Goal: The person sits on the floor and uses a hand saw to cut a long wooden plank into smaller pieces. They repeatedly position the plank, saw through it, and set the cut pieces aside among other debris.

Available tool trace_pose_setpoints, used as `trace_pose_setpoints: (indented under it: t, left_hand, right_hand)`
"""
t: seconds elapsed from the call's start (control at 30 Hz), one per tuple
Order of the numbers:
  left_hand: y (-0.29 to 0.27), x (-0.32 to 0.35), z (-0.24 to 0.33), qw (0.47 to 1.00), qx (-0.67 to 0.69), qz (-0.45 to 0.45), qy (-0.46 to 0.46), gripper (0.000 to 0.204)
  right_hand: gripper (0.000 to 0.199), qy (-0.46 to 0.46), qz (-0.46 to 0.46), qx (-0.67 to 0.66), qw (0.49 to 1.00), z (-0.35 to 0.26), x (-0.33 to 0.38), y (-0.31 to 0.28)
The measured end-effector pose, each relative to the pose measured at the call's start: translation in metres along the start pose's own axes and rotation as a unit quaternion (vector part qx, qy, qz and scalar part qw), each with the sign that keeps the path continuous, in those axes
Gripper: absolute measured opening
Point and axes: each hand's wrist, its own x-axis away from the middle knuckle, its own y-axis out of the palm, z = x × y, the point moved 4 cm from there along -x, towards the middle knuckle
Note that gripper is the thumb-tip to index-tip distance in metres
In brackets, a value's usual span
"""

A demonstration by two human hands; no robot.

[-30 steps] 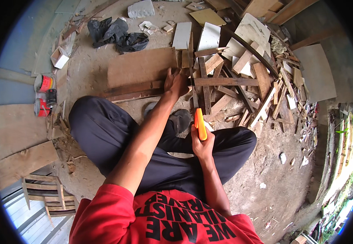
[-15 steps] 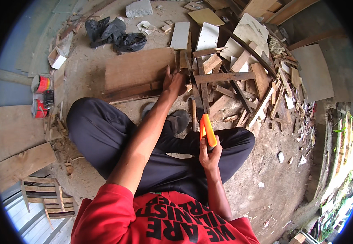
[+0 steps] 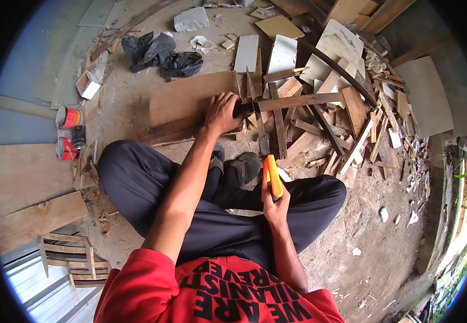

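I sit cross-legged on a dirt floor in dark trousers and a red shirt. My left hand (image 3: 223, 112) reaches forward and grips the near end of a long brown wooden strip (image 3: 298, 100) that lies across a pile of scrap wood. Beneath that hand lies a flat brown board (image 3: 187, 97). My right hand (image 3: 275, 207) is raised above my right knee and holds an orange handle (image 3: 272, 175) upright; whatever the handle carries is hidden from view.
Offcuts and boards are heaped ahead and to the right (image 3: 346, 102). Two red cans (image 3: 69, 132) stand at the left beside planks. A black bag (image 3: 160, 54) and a grey stone block (image 3: 191, 20) lie at the back. A small wooden frame (image 3: 72, 255) sits lower left.
My right hand with the orange handle has drifted right and slightly lower, tilting the handle. My left hand stays on the wooden strip at the pile.
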Motion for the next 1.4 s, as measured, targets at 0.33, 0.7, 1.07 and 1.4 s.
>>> trace_pose_setpoints:
  t: [0.33,0.7,1.07,1.4]
  left_hand:
    - [0.055,-0.030,-0.014,0.986,-0.033,0.006,-0.166,0.014]
    - [0.068,-0.012,-0.016,0.982,0.051,0.069,-0.168,0.014]
    - [0.070,-0.020,-0.009,0.977,0.001,0.033,-0.211,0.013]
    - [0.060,-0.024,-0.007,0.960,0.036,0.008,-0.278,0.030]
  right_hand:
    - [0.039,0.073,-0.039,0.071,0.994,-0.062,-0.027,-0.008]
    - [0.037,0.064,-0.004,0.111,0.992,-0.062,-0.021,-0.011]
    - [0.038,0.058,0.012,0.150,0.987,-0.053,0.007,-0.008]
    - [0.037,0.009,0.024,0.151,0.988,-0.044,0.016,-0.020]
